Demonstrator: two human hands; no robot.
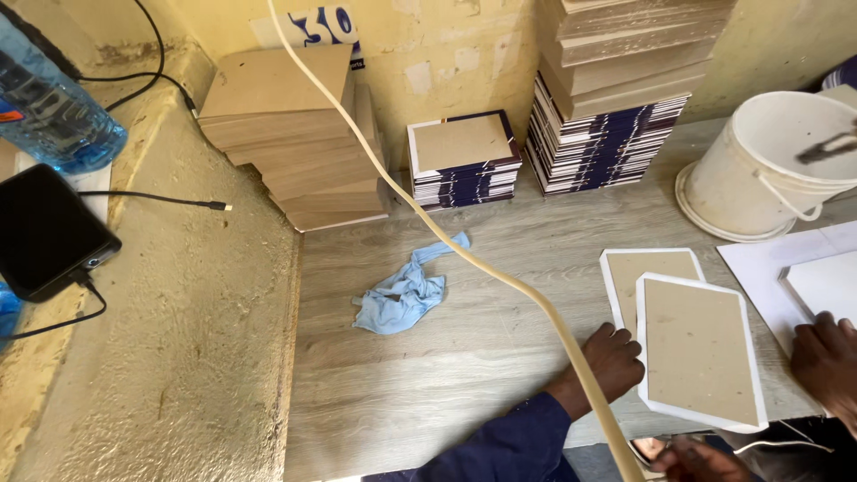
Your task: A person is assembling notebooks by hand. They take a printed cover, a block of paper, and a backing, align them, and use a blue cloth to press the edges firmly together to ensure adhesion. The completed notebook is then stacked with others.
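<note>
Left hand (611,357) lies on the tabletop (464,357) near its front edge, fingers curled loosely, fingertips touching the left edge of a white-bordered brown board panel (699,351). Not gripping it, only pressing or steadying. The panel sits tilted, partly over a second like panel (629,272) behind it.

Right hand (826,357) at the right edge of the table, knuckles up, resting on a large white sheet (768,268); whether the fingers grasp anything cannot be told, since they are cut off by the frame. A third hand (696,462) shows at the bottom edge, likely another person's.

Progress, as a judgement: much seems done. Against the back wall stand two stacks of finished dark-blue-edged covers, a low one (464,161) at back centre and a tall one (607,134) to its right with plain boards piled on top. A leaning stack of bare brown boards (286,134) at the back left corner looks untouched, so plenty remains. Two panels are in hand at the front right.

Containers: a white plastic bucket (759,170) at the back right, a dark handle or brush resting across its rim; contents not visible from here. A clear blue water bottle (49,107) on the concrete ledge at left, part full.

Also: crumpled light-blue rag (406,290) mid-table; black phone (45,228) on the ledge with a cable plugged in; cream hose (446,241) running diagonally across the view.
</note>
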